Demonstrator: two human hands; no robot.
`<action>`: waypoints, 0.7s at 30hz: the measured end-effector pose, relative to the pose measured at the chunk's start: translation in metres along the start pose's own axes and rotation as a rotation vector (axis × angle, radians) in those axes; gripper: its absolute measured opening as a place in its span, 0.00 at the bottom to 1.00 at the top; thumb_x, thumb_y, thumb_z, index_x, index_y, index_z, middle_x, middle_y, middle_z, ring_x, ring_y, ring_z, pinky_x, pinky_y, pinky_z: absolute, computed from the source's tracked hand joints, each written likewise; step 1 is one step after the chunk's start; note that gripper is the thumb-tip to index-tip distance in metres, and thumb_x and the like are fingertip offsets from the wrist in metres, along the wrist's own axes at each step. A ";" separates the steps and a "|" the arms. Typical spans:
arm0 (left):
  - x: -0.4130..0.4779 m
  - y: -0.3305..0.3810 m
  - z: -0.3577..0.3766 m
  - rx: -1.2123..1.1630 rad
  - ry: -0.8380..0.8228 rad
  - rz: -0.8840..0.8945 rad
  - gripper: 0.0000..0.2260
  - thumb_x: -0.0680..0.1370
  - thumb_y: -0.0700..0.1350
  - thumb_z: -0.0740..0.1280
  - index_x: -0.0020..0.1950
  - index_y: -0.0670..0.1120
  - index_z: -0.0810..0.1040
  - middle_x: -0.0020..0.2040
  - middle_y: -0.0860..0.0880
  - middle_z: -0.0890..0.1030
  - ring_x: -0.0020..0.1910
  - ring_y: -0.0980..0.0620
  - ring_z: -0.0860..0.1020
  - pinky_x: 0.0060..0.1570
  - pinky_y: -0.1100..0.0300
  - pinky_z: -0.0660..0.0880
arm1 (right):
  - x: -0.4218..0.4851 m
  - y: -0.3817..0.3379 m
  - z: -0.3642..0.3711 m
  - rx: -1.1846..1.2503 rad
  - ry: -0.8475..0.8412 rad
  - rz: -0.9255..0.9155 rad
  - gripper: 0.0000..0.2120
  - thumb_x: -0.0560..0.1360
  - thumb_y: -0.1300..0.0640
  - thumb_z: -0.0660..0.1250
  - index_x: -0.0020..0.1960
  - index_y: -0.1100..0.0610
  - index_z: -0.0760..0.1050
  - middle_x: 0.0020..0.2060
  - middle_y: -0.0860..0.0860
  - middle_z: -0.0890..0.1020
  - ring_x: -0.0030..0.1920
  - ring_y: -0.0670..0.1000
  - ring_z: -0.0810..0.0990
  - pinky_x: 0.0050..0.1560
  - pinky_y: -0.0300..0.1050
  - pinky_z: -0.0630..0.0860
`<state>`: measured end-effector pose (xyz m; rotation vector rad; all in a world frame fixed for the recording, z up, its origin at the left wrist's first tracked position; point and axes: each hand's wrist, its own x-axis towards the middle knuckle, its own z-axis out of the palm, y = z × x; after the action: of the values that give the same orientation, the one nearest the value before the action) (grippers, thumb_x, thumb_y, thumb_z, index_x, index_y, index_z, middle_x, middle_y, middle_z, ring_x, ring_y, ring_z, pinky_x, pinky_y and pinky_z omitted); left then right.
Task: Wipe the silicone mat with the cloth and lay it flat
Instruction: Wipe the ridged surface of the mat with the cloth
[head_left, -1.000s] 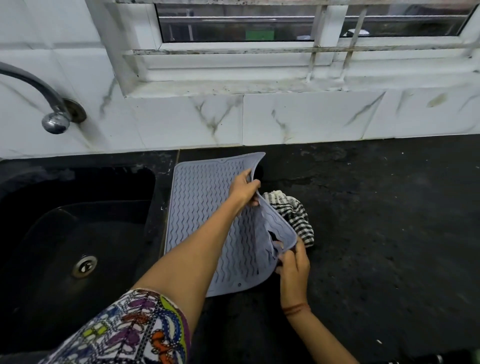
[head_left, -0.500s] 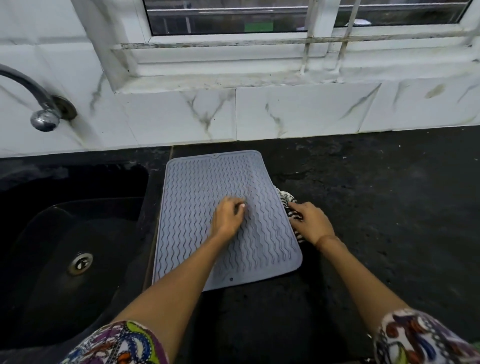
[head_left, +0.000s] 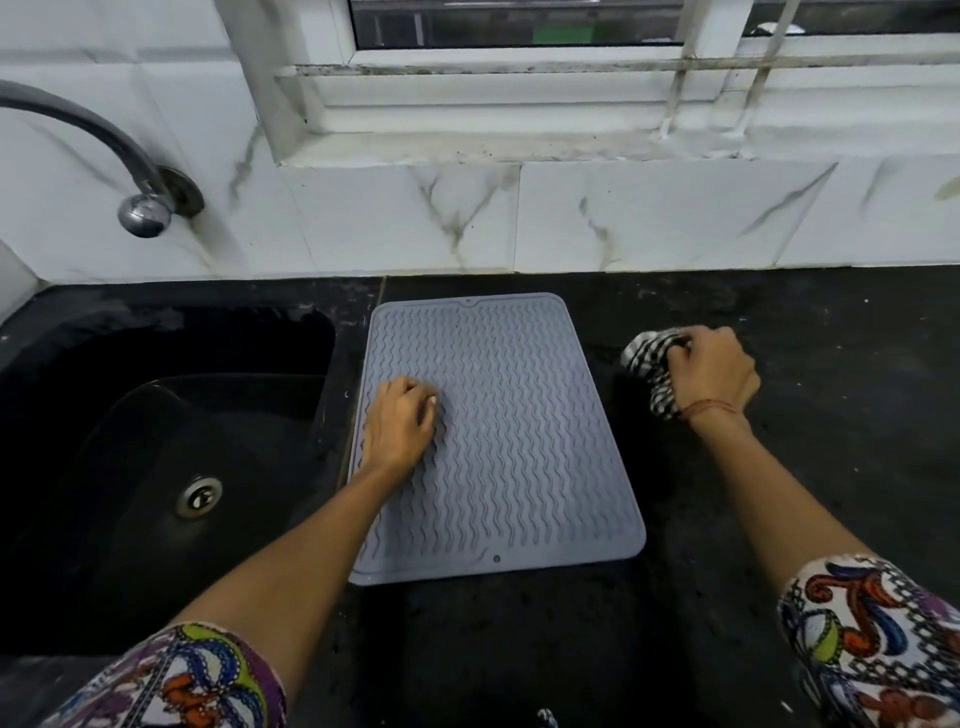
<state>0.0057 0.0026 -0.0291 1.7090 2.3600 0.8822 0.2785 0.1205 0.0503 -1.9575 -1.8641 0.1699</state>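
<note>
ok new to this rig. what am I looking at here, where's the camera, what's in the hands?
There is no robot: a person works with two bare hands. The single camera sits on the person's head and looks down at a dark kitchen counter, so both arms reach in from below. A grey silicone mat lies flat beside the sink. The left hand presses on the mat, holding nothing. The right hand is closed on a bunched checked cloth, on the counter to the right of the mat. A tap sticks out of the tiled wall.

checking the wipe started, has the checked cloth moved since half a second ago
Yes. The black-and-white checked cloth has gone right, from touching the grey silicone mat's right edge to clear of it.
</note>
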 end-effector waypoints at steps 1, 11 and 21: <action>0.004 -0.007 -0.004 0.009 0.003 -0.010 0.09 0.76 0.40 0.62 0.52 0.37 0.78 0.50 0.38 0.78 0.51 0.39 0.73 0.49 0.48 0.71 | 0.005 -0.012 -0.001 0.018 0.019 -0.016 0.15 0.77 0.57 0.61 0.61 0.60 0.75 0.58 0.65 0.75 0.56 0.68 0.76 0.56 0.57 0.74; 0.058 -0.037 -0.017 0.097 -0.114 -0.057 0.10 0.77 0.39 0.59 0.53 0.35 0.74 0.56 0.36 0.74 0.54 0.37 0.73 0.50 0.45 0.72 | 0.018 -0.128 0.070 0.133 -0.331 -0.199 0.18 0.78 0.54 0.60 0.65 0.58 0.73 0.65 0.60 0.74 0.64 0.61 0.72 0.62 0.52 0.71; 0.077 -0.065 -0.001 -0.002 -0.111 -0.132 0.18 0.79 0.38 0.54 0.69 0.36 0.62 0.72 0.38 0.64 0.73 0.41 0.58 0.72 0.49 0.54 | 0.016 -0.160 0.145 -0.118 -0.384 -0.457 0.24 0.79 0.51 0.58 0.74 0.52 0.60 0.73 0.56 0.63 0.70 0.63 0.62 0.67 0.59 0.65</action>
<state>-0.0779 0.0582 -0.0413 1.5380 2.3657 0.7483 0.0778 0.1686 -0.0158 -1.5928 -2.5697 0.3179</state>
